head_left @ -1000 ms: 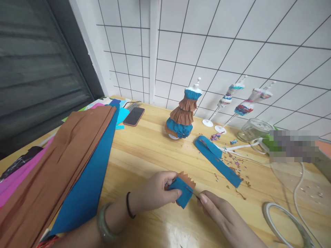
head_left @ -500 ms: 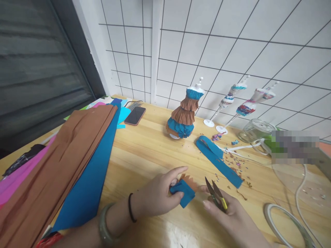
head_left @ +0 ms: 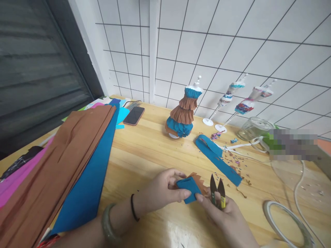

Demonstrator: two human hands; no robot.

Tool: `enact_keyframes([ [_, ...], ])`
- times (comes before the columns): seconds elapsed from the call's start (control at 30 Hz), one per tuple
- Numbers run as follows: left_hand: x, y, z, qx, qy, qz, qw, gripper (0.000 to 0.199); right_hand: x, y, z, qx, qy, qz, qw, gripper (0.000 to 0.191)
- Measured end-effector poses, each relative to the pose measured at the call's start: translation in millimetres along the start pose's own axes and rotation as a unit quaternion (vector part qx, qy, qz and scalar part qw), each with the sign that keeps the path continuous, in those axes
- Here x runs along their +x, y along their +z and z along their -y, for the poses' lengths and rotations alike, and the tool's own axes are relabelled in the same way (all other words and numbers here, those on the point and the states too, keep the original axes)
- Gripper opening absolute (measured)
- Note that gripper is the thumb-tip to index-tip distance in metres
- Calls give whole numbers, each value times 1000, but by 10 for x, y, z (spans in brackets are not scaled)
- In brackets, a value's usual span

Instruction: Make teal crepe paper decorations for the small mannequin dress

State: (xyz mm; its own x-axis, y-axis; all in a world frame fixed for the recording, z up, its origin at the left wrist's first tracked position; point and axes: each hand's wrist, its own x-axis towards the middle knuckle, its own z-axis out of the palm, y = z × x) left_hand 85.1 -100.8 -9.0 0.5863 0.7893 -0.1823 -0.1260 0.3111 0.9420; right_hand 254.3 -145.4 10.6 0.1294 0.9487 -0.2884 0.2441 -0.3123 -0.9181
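Observation:
My left hand (head_left: 169, 186) grips a folded piece of blue crepe paper (head_left: 190, 193) between thumb and fingers. Behind it shows brown crepe paper (head_left: 198, 180) with a zigzag-cut edge. My right hand (head_left: 223, 212) keeps a pair of thread snips (head_left: 217, 191) in its fingers, dark blades apart and pointing up, one yellow grip showing. Its thumb and a fingertip also pinch the right corner of the blue paper. Beyond the hands stands a small dress form (head_left: 182, 110) in ruffled tiers of blue and brown paper.
A blue paper strip (head_left: 217, 158) lies among paper scraps (head_left: 234, 162). Brown paper sheets (head_left: 64, 144) and a blue sheet (head_left: 90, 175) cover the left. A phone (head_left: 134, 115), two thin dress forms (head_left: 227, 98) (head_left: 247, 103), a glass jar (head_left: 254, 128) and a tape roll (head_left: 287, 220) are around.
My right hand has moved in to the folded paper and now pinches its corner. The paper has shifted slightly right, and the snips have turned more upright.

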Motion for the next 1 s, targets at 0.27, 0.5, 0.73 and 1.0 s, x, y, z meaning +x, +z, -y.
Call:
enact_keyframes([
  [0.27, -10, -28, -27, -6, -36, 25, 999, 28, -2, 63, 48, 41, -33, -18, 998, 27],
  [0.5, -42, 38, -36, 109, 46, -51, 992, 32, 10, 6, -6, 117, 44, -23, 992, 35],
  [0.73, -118, 58, -162, 333, 192, -49, 922, 33, 21, -7, -48, 105, 42, 14, 993, 38],
  [1.0, -96, 30, -146, 404, 241, 13, 883, 20, 13, 15, 5, 98, 33, -9, 995, 39],
])
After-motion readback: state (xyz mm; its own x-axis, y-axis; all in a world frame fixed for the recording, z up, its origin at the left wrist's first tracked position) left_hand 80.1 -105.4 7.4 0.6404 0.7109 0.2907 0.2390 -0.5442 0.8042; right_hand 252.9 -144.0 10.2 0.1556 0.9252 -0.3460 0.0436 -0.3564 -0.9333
